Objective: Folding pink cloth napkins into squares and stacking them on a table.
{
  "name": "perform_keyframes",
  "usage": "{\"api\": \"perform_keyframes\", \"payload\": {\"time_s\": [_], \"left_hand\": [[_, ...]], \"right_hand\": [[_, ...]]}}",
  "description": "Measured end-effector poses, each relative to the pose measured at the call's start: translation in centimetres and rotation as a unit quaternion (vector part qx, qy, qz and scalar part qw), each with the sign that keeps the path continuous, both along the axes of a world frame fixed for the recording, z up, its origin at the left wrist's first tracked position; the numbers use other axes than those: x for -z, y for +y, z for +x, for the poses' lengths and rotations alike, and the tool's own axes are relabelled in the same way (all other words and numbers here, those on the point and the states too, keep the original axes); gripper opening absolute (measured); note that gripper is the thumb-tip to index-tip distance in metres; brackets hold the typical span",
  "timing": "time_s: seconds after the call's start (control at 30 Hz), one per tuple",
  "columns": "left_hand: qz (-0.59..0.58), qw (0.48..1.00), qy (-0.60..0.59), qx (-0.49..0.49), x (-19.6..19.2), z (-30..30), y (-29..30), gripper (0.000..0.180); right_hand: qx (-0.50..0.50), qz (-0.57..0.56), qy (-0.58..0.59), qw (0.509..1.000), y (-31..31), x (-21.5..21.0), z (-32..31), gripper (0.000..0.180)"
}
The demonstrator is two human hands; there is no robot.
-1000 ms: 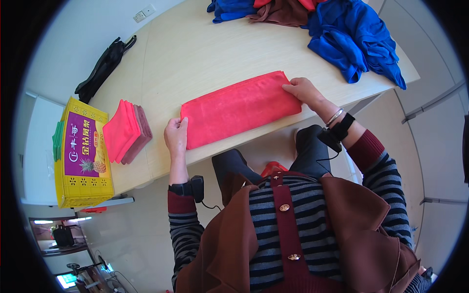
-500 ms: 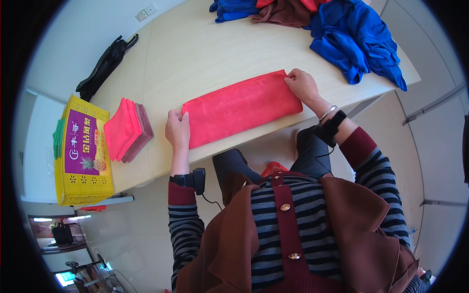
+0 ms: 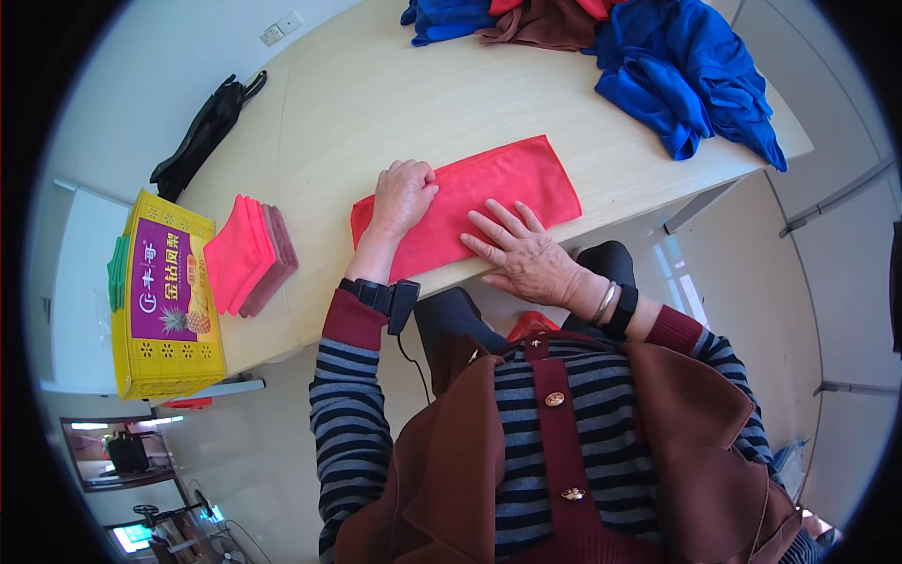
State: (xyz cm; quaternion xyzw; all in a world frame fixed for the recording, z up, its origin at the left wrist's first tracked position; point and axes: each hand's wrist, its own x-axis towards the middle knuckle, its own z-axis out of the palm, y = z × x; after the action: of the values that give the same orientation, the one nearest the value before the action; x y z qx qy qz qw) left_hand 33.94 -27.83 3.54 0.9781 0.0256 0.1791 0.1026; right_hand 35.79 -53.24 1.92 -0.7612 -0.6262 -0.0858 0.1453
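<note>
A folded red cloth lies flat as a long rectangle near the table's front edge. My left hand is closed, its fingers curled at the cloth's far edge, left of the middle; the fingertips are hidden. Spread flat, my right hand rests on the cloth's near side, palm down. Left of it stands a row of folded red cloths with folded brown cloths beside them, against a yellow crate.
The yellow crate with a purple panel stands at the table's left end, green cloths at its far side. A black folded umbrella lies behind. Crumpled blue cloths and a brown cloth heap at the back right.
Both hands have left the cloth's two ends and moved inward. My left hand is now at the far edge, and my right hand has opened flat on the cloth.
</note>
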Motion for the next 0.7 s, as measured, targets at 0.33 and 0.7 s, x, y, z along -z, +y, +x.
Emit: {"api": "perform_keyframes", "payload": {"time_s": [0.33,0.7], "left_hand": [[0.014,0.997,0.011,-0.077,0.7,0.4,0.3,0.011],[0.063,0.991,-0.109,-0.034,0.0,-4.6,-3.7,0.011]], "right_hand": [[0.049,-0.020,0.007,0.999,-0.3,0.2,-0.6,0.063],[0.050,-0.013,0.107,0.993,3.6,-2.0,0.6,0.056]]}}
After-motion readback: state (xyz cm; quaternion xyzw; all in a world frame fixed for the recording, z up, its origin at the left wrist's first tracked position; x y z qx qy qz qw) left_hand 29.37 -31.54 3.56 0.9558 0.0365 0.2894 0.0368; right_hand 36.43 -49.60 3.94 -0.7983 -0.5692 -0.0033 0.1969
